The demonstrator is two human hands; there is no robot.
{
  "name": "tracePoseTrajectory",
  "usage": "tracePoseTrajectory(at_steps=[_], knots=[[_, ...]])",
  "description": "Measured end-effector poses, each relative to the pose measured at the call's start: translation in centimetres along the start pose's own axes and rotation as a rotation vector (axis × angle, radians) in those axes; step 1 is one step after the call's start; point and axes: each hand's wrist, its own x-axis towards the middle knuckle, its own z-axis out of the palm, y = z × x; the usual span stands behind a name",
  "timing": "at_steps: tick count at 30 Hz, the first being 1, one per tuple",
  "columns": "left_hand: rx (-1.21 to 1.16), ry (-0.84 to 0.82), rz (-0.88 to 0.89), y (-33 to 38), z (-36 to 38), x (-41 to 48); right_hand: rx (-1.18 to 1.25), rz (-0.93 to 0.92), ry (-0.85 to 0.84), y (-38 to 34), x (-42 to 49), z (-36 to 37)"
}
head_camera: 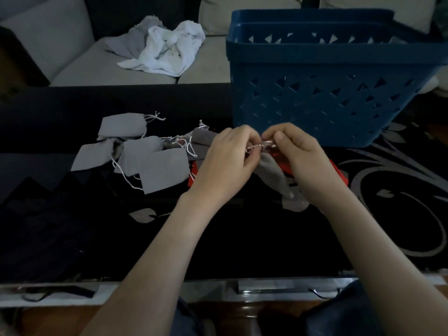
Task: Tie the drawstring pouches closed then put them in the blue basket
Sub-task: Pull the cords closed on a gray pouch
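A grey drawstring pouch [272, 177] hangs between my hands over the dark table, its mouth gathered upward. My left hand [226, 163] and my right hand [301, 157] each pinch the pouch's white drawstring [257, 146] at its top, fingertips nearly touching. Several more grey pouches [155, 163] with loose white strings lie in a heap to the left of my hands. The blue basket [322, 98] stands just behind my hands at the right, and I cannot see its inside.
A dark patterned cloth [400, 202] covers the table. Something red [339, 170] lies under my right hand. Behind the table is a grey sofa [72, 61] with crumpled white cloth [167, 52] on it. The table's near edge [278, 286] is by my arms.
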Motion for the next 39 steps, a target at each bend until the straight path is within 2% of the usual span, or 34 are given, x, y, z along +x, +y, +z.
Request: tracePoseTrajectory(at_steps=[6, 14, 20, 27, 32, 39], knots=[[-0.032, 0.006, 0.065, 0.1, 0.1, -0.1, 0.035, 0.055, -0.091, 0.0, 0.0, -0.1], [-0.095, 0.057, 0.038, 0.7, -0.2, -0.3, 0.100, 0.029, -0.040, -0.7, -0.4, -0.1], [-0.085, 0.050, 0.070, 0.8, 0.0, -0.3, 0.052, 0.045, -0.052, -0.6, -0.3, -0.4], [0.015, 0.062, 0.169, 0.4, 0.5, -0.1, 0.140, 0.121, -0.053, -0.6, -0.1, -0.4], [0.171, 0.087, 0.286, -0.1, 0.6, 0.0, 0.023, 0.154, -0.082, -0.2, 0.1, -0.7], [0.220, 0.120, 0.317, -0.1, 0.6, 0.1, -0.046, 0.155, -0.088, 0.0, -0.1, -1.1]])
